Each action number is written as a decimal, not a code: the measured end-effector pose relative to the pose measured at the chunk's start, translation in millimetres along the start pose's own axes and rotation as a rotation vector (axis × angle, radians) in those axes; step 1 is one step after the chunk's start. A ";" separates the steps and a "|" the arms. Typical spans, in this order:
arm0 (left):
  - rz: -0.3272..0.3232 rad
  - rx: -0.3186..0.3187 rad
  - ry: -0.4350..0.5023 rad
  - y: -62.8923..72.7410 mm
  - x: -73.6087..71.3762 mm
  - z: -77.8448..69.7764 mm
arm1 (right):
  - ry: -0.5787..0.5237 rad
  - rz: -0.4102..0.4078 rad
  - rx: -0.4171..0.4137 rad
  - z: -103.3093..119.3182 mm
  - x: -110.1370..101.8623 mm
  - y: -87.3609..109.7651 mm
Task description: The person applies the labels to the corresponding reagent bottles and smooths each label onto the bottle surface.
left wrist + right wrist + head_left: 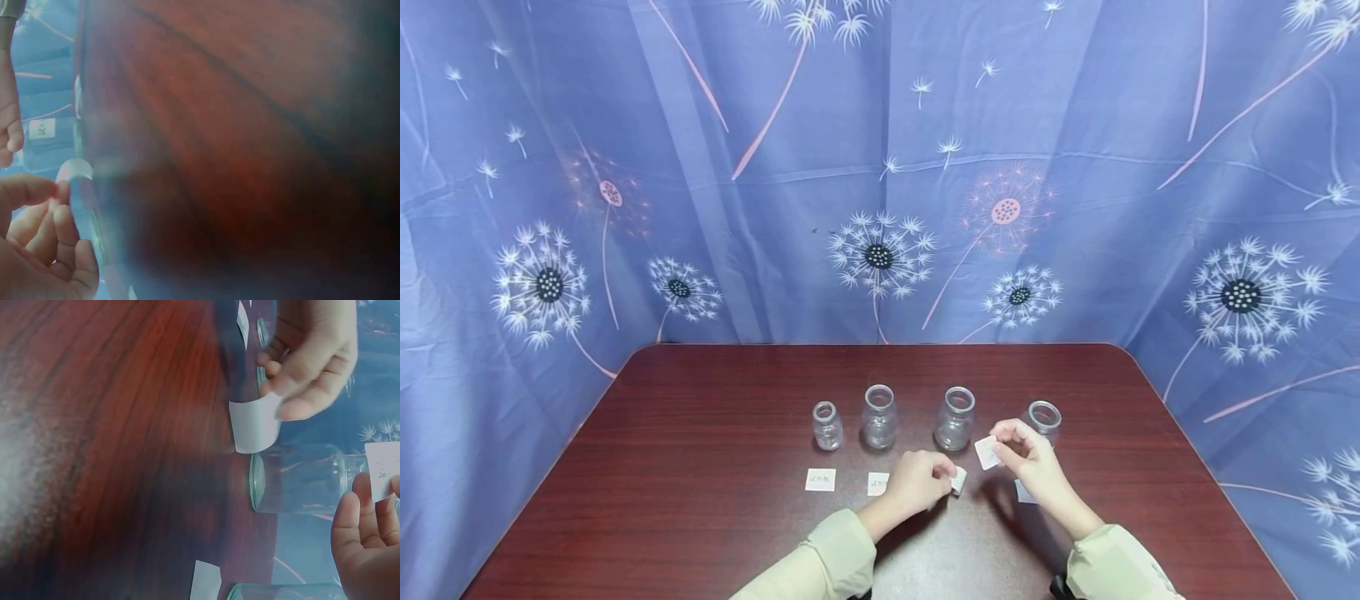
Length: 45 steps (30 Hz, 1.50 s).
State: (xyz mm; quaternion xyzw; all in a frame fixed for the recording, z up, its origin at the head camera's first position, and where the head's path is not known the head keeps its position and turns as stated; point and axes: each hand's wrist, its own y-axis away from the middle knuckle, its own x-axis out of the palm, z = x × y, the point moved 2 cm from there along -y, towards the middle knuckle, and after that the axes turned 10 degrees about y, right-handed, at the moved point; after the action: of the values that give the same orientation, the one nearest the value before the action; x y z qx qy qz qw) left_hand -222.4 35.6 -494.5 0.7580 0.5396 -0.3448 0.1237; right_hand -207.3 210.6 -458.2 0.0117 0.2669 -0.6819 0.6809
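Observation:
My left hand point(917, 482) is low over the table, pinching a white paper slip point(958, 480) between thumb and fingertips. The right wrist view shows this slip point(255, 427) bent into a curve, its lower edge close to the tabletop. My right hand point(1037, 467) holds a small white card point(987, 452) with handwriting on it, raised near a clear glass jar point(955, 421). Behind the right hand, another glass jar point(1045, 412) is partly hidden. A white slip point(1026, 492) lies beneath the right wrist, and a written card point(877, 483) is partly covered by the left hand.
Farther left stand a small glass jar point(828, 427) and a taller one point(880, 418), all jars upright in a row. A written card point(820, 479) lies before the small jar. The dark red wooden table point(700, 467) ends at a blue dandelion-print curtain point(775, 250).

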 end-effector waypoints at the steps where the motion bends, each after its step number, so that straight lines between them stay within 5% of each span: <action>1: 0.012 -0.010 -0.033 0.6 0.4 0.6 | -0.005 0.008 0.002 -0.3 0.2 0.3; 11: 0.029 -0.075 -0.145 7.1 -3.1 4.3 | -0.018 0.027 -0.006 -2.5 3.7 2.9; 28: 0.071 -0.057 -0.221 11.0 -4.0 -0.1 | -0.042 0.098 -0.062 -7.3 8.8 2.5; 37: -0.097 0.156 0.047 -3.9 -14.1 -11.2 | 0.006 0.170 -0.091 -7.3 11.1 2.9; 45: -0.026 0.158 0.257 -8.4 -11.2 -18.8 | 0.069 0.243 -0.145 -3.1 14.9 6.0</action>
State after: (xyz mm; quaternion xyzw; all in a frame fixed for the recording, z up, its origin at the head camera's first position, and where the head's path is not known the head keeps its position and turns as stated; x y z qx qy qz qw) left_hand -224.7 41.2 -471.9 0.7962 0.5320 -0.2881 -0.0108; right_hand -203.9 198.5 -468.5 0.0183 0.3352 -0.5725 0.7480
